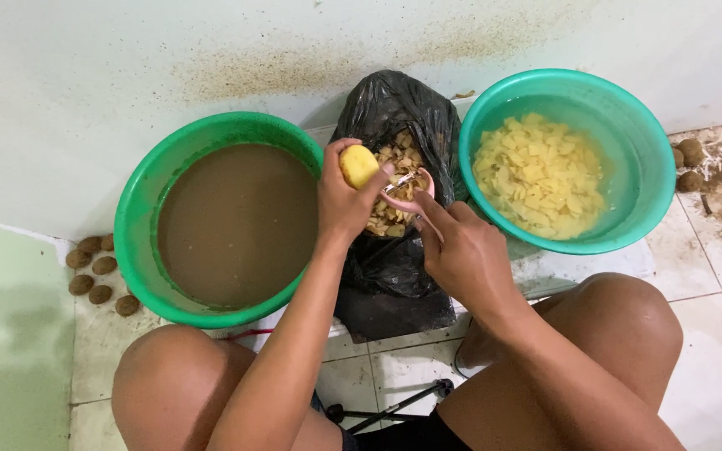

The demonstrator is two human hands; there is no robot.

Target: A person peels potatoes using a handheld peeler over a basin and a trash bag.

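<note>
Right above the black bag of peelings, the left hand grips a mostly bare yellow potato, right hand clamped on a pink peeler against it, cut pieces fill the right-side basin, few unpeeled ones left.

Tiled floor, pale, grimy, dirt smears at right near wall. Left green basin on floor, full of muddy brown water. Right teal basin on floor, clear water with cut yellow pieces. Black plastic bag between basins, open, peelings inside. Unpeeled brown potatoes clustered on floor left of green basin; a few more potatoes right of teal basin, by wall.
</note>
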